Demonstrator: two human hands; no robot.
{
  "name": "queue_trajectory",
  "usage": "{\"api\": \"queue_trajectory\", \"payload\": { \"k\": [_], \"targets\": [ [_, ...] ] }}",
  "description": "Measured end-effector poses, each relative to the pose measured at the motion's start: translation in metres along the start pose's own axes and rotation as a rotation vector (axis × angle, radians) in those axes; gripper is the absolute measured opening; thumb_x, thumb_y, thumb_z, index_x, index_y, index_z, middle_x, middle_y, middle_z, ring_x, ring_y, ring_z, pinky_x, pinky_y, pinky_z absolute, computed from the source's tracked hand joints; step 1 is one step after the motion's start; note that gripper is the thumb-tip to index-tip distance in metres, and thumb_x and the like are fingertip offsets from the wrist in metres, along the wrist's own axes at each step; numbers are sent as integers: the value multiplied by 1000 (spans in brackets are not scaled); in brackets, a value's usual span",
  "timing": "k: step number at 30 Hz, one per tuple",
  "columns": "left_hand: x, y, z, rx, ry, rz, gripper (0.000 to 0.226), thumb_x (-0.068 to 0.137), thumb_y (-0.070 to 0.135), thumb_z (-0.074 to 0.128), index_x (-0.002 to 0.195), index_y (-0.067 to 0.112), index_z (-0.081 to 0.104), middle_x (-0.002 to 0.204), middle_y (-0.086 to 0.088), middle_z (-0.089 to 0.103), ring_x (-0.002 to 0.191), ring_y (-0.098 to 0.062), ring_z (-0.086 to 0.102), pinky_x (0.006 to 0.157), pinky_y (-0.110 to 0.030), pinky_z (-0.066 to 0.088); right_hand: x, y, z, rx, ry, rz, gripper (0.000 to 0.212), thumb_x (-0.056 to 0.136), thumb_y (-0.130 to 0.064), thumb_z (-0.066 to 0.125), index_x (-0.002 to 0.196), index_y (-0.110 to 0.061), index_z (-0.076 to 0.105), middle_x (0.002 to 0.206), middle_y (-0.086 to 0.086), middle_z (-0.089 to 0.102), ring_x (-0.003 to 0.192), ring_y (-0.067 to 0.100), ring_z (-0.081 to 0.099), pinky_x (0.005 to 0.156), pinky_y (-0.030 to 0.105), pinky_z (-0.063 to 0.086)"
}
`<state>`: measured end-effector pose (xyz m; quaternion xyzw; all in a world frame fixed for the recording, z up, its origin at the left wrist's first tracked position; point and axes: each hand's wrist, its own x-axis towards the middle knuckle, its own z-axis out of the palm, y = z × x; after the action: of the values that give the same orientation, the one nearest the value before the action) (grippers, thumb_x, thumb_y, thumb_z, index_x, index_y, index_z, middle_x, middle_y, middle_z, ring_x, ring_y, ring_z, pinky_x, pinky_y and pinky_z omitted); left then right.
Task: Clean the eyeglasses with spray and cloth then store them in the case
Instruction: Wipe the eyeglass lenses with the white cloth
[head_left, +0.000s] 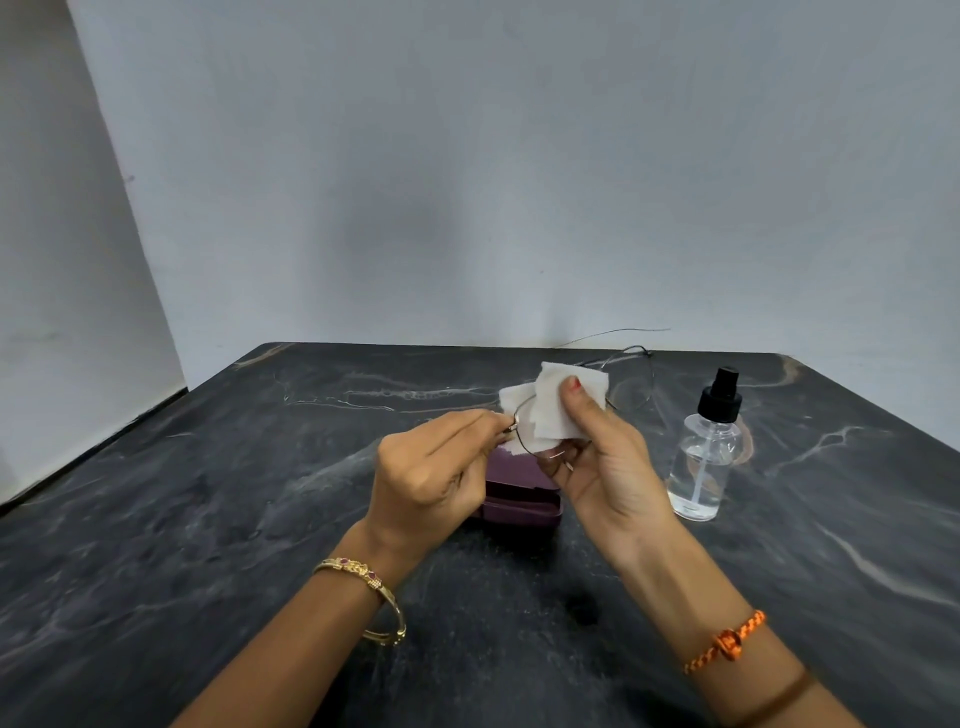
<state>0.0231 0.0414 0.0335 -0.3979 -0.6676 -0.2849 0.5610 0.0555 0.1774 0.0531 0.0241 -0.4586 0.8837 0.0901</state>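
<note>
From the head view I see my left hand (434, 467) with its grip pinched together on the hinge end of the thin wire-framed eyeglasses (524, 431), held up above the dark marble surface (208, 519). My right hand (602, 457) has its grip clamped on the white cloth (550, 402), folded over the lens between thumb and fingers. Just under both grips lies the maroon glasses case (519, 499), while the clear spray bottle (706, 447) stands upright just right of the right grip.
</note>
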Motion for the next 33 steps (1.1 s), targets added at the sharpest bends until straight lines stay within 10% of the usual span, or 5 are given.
{"api": "queue_trajectory", "payload": {
  "k": [14, 20, 26, 33],
  "targets": [
    [4, -1, -5, 18, -18, -10, 15, 61, -14, 72, 74, -6, 72, 70, -12, 73, 66, -15, 68, 69, -17, 53, 0, -3, -2, -110, -8, -15, 30, 82, -12, 56, 56, -16, 69, 54, -7, 66, 50, 3, 60, 42, 16, 46],
    [-2, 6, 0, -5, -79, 37, 13, 62, -13, 72, 73, -5, 72, 69, -10, 72, 63, -16, 68, 63, -20, 54, -1, -1, -1, -128, 38, -13, 9, 72, -20, 66, 73, -11, 65, 53, -2, 70, 48, 4, 64, 43, 14, 49],
    [-4, 1, 0, 15, -72, 29, 14, 67, -15, 63, 65, -3, 69, 63, -9, 68, 59, -15, 63, 60, -16, 50, -3, 0, 1, -189, -43, -19, 32, 50, -20, 71, 81, -12, 65, 59, -4, 72, 53, 4, 65, 47, 14, 50],
    [0, -3, -1, 12, -2, -10, 13, 63, -15, 70, 71, -5, 72, 69, -11, 72, 74, -12, 62, 70, -16, 52, -2, -2, -1, -189, -102, -10, 11, 74, -1, 61, 83, -6, 65, 63, -1, 71, 59, 9, 66, 48, 18, 51]
  ]
}}
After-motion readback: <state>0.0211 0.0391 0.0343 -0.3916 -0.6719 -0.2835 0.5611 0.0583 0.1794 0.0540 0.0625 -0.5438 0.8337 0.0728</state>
